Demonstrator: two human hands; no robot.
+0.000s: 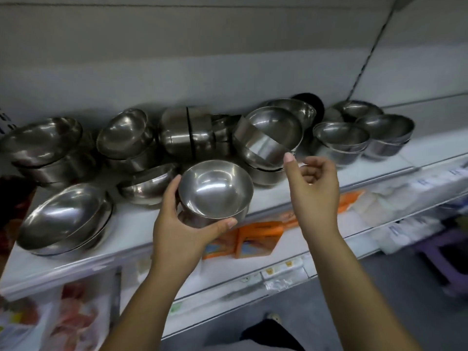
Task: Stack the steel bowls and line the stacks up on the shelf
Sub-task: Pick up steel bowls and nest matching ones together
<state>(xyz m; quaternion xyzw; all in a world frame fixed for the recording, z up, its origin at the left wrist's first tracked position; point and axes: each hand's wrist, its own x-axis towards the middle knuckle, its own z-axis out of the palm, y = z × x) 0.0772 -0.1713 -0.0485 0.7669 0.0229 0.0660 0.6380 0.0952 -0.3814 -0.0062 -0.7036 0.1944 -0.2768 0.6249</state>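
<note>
The bowl [215,191] is upright in the left hand [177,221], over the front edge of the shelf [336,179]. The thumb lies along its near wall and the fingers curl round its far left side. It bears no mark that can be read.

The right hand [314,188] grasps nothing: its fingers are loosely curled and the index finger points up, its tip at the lower wall of a tilted stack [271,138]. Whether it touches cannot be told.

Steel bowls crowd the shelf in loose piles. A leaning pile [65,219] sits at the front left, with another pile [45,145] behind it. A single tipped bowl [147,183] lies just left of the held one. Further back are a tilted pile [124,135] and bowls on their sides [187,133]. Two low, upright stacks [342,141] [385,129] stand to the right, close together.

On the shelf below lie orange packs [258,236]; their print is too blurred to read. So are the price tags [283,269] along the shelf edges. A purple stool [445,249] stands on the floor at the right.
</note>
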